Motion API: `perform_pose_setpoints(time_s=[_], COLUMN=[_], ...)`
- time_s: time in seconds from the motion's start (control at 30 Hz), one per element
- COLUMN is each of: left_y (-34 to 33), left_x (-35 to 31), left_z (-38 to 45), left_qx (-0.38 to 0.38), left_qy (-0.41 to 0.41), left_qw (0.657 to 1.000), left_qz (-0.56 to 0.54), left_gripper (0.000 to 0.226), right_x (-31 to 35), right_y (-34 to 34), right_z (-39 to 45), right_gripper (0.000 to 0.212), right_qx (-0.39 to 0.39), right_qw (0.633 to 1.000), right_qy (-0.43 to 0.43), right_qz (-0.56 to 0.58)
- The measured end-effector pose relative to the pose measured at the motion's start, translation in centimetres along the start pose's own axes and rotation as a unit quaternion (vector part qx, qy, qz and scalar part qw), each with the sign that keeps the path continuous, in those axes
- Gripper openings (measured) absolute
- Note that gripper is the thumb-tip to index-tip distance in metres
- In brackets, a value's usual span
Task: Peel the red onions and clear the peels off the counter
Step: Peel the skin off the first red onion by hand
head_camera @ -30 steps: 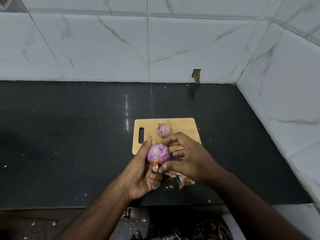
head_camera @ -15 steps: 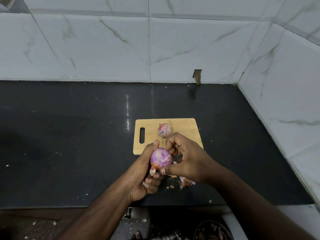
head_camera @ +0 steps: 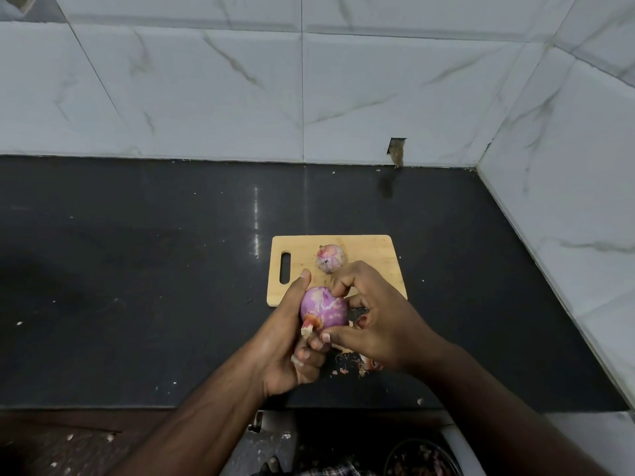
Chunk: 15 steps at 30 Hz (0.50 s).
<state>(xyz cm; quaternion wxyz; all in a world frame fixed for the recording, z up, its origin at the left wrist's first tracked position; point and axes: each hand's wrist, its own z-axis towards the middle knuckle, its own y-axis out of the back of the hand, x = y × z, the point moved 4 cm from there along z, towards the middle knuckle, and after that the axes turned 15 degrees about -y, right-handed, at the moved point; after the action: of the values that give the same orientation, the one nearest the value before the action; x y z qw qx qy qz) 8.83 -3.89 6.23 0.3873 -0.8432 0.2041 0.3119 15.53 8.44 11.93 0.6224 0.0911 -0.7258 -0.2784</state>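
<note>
Head view looks down on my two hands working above the black counter (head_camera: 137, 286), close to its front edge and toward the right-hand corner of the tiled walls. My left hand (head_camera: 285, 341) grips a red onion (head_camera: 323, 309), thumb stretched up its left side and fingers curled under it, where a strip of reddish peel (head_camera: 309, 326) hangs off the bottom end. My right hand (head_camera: 374, 317) is curled against the same onion from the right, fingertips pinching at its top and thumb pressed near its lower end. Just behind my hands lies a wooden cutting board (head_camera: 374, 250), handle slot to the left, and a second red onion (head_camera: 330, 258) rests on it near the board's middle, apart from the one I hold. Loose peel scraps (head_camera: 347, 364) lie on the counter beneath my right hand, between the board and the front edge.
</note>
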Motion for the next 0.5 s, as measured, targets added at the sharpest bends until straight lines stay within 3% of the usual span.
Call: perform_pose_setpoints(time_s=[0.1, 0.27, 0.5], left_y=[0.2, 0.1, 0.1], left_x=[-0.5, -1.6, -1.1], left_z=[-0.1, 0.4, 0.6], left_qx=[0.008, -0.042, -0.102], left_qy=[-0.043, -0.188, -0.231], left_qw=[0.997, 0.977, 0.959], left_qz=[0.057, 0.093, 0.126], left_gripper=[0.083, 0.059, 0.059], right_x=[-0.1, -0.3, -0.7], right_y=[0.4, 0.4, -0.1], right_z=[0.0, -0.1, 0.3], right_gripper=[0.045, 0.043, 0.054], right_qx=[-0.026, -0.024, -0.011], right_qw=[0.999, 0.996, 0.999], right_qy=[-0.008, -0.044, -0.048], right_qz=[0.039, 0.079, 0.010])
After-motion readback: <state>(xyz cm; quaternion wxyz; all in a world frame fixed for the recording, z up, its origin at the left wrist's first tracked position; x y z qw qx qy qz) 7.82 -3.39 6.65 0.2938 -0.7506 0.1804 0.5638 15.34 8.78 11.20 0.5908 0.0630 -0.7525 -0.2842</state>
